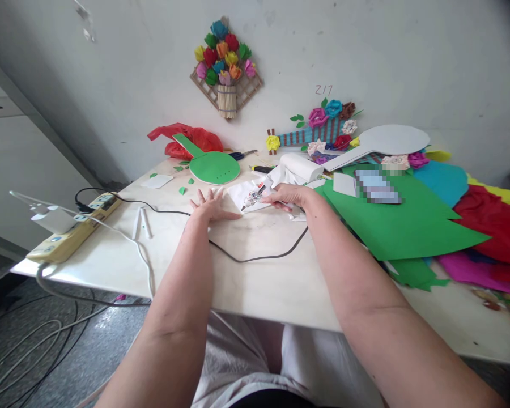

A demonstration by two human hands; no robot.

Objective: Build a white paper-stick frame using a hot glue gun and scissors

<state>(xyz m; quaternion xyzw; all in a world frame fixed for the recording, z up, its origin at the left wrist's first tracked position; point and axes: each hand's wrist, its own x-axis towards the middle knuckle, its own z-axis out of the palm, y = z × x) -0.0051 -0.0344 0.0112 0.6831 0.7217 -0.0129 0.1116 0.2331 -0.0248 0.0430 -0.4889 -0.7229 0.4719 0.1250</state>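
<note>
My right hand (292, 196) is wrapped round a white glue gun (255, 196) with a printed pattern. Its dark nozzle points down and left, at the near edge of a piece of white paper (236, 196). My left hand (212, 206) lies on the tabletop just left of that paper, fingers spread and nothing held. A black cord (255, 260) loops across the table in front of both hands. Behind the glue gun rests a roll of white paper (301, 166), with crumpled white sheet around it. Beyond my left hand is a green paddle-shaped board (215, 168) with a handle.
On the left stand a power strip (57, 241) and two white glue sticks (142, 222). A utility knife (262, 169) and scissors (242, 154) lie behind. Green sheets (391, 226), a phone (376, 187) and a white paddle-shaped board (393, 139) cover the right side. Paper flowers (225, 54) hang on the wall.
</note>
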